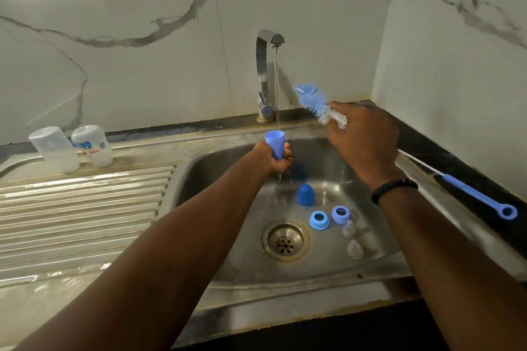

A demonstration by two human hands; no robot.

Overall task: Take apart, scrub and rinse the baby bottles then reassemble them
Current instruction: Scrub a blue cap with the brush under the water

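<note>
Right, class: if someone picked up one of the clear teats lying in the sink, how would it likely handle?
The clear teat probably feels soft and floppy, being thin and see-through. It likely slips easily, since the sink floor looks wet. It looks light, and its rounded shape may roll if nudged.

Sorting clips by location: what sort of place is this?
Likely a home kitchen: a steel sink with ribbed drainboard, a running tap, and a marble-look tiled wall.

White marble-pattern wall tiles (142, 23) with grey veining met at a corner on the right. A black countertop (445, 151) bordered the stainless steel sink (228, 279) and ribbed drainboard (85, 202).
</note>
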